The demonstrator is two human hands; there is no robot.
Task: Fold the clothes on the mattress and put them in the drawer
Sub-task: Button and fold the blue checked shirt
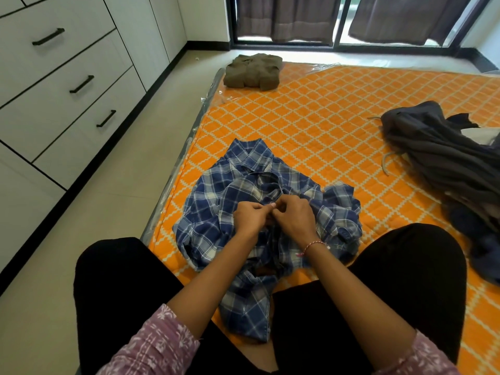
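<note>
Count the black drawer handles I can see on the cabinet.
3, all on the left cabinet: top handle, middle handle, bottom handle, stepping down toward the mattress. Others may lie outside the frame.

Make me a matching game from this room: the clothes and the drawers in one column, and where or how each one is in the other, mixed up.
Things:
1. blue plaid shirt
2. olive garment
3. dark grey clothes
4. drawers

States:
A. folded, at the mattress's far corner
B. all closed, beside the floor on the left
C. crumpled, pinched by both the left hand and right hand
D. loose heap at the right edge

Pairs: 1-C, 2-A, 3-D, 4-B
</note>
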